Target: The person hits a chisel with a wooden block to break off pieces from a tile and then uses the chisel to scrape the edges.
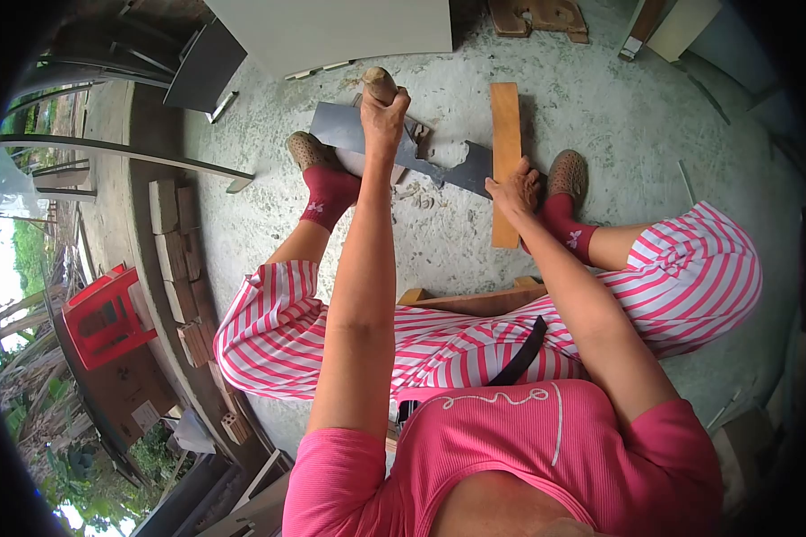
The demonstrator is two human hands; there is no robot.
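Note:
My left hand (383, 121) is closed round a thick wooden handle (381, 85), its rounded end facing up towards me. What the handle's lower end carries is mostly hidden by the hand. Below it, a dark grey board (338, 123) with a jagged, broken edge lies across the floor between my feet. My right hand (516, 190) grips the side of an orange-brown wooden plank (506, 125), with its thumb near the plank's left edge. The plank crosses over the right end of the dark board.
Wood chips (421, 199) lie on the concrete floor (421, 255). A wooden piece (475, 302) sits near my lap. Bricks (175, 251) line the ledge at left, beside a red plastic stool (107, 313). A pale panel (349, 31) stands ahead, near a cut wooden block (537, 18).

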